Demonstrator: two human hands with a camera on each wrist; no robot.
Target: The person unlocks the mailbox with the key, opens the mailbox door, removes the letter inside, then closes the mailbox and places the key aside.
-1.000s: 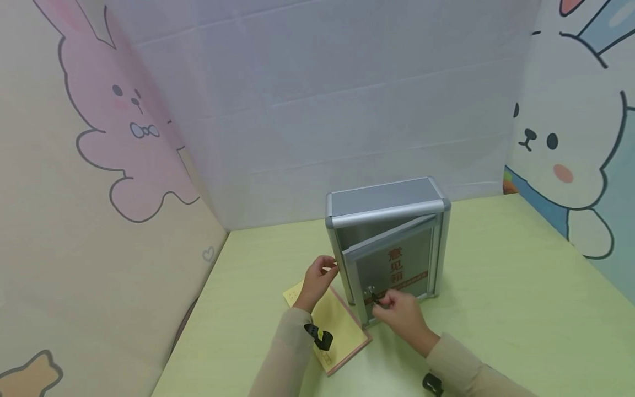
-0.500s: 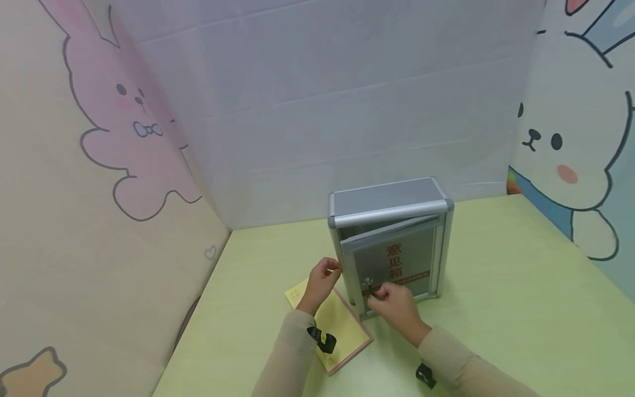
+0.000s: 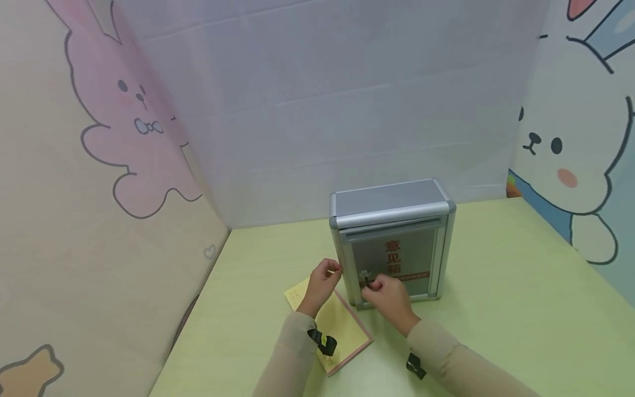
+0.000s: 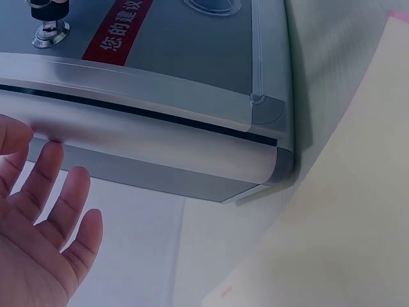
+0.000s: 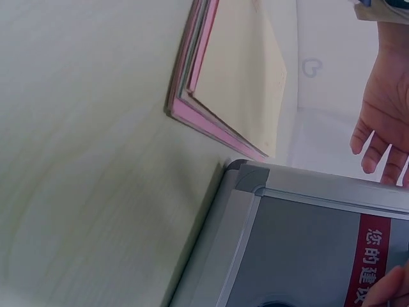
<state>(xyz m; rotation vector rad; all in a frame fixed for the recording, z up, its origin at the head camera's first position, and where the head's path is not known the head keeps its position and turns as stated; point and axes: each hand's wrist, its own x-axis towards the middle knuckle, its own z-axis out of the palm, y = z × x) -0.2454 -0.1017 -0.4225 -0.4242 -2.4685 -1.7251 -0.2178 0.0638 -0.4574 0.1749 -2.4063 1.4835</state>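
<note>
A grey metal suggestion box (image 3: 389, 198) with silver edges stands upright on the table, red Chinese characters on its front door (image 3: 416, 251). The door lies nearly flush with the frame; a thin dark seam shows along it in the left wrist view. My right hand (image 3: 391, 300) pinches the black-headed key (image 4: 50, 9), which sits in the round lock (image 4: 51, 35) low on the door's left side. With its fingertips my left hand (image 3: 319, 286) touches the box's left side, its fingers loosely bent and spread.
Partly under my left forearm lies a stack of yellow-covered notebooks (image 3: 342, 325) with pink edges, close to the box's front left corner. The pale green table (image 3: 506, 309) meets cartoon-printed cloth walls at the left, back and right.
The box door has swung inward from ajar to almost flush. My right hand has moved left and slightly up with the key, while my left hand has stayed at the box's side.
</note>
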